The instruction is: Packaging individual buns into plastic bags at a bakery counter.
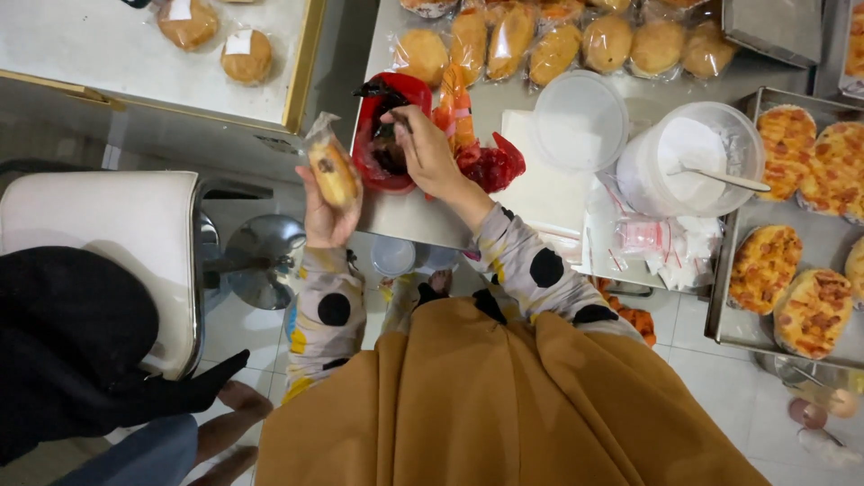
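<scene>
We see the left hand point(322, 216) gripping an upright bagged bun point(332, 171), just left of the red container point(389, 135), where the right hand point(428, 153) pinches something dark.

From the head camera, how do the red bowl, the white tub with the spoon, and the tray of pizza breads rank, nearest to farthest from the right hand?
1. Red bowl, under the right hand.
2. White tub, off to its right.
3. Tray of pizza breads, at the far right edge.
</scene>
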